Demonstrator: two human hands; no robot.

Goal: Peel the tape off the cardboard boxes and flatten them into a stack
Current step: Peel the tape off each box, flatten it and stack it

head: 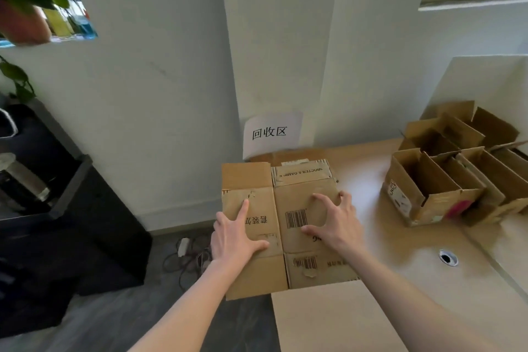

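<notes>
Flattened brown box [281, 226], barcode up, lies at counter [385, 237] left edge atop another flat one, apparently. Opened upright boxes [445, 177] clustered far right.

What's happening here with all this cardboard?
A person is breaking down boxes. Both hands press on a flattened cardboard box lying at the table's left corner: the left hand with fingers spread flat, the right hand with fingers arched onto the panel. It lies on other flattened cardboard, below a paper sign on the wall. To the right, several open boxes stand on the table, not yet flattened.
</notes>
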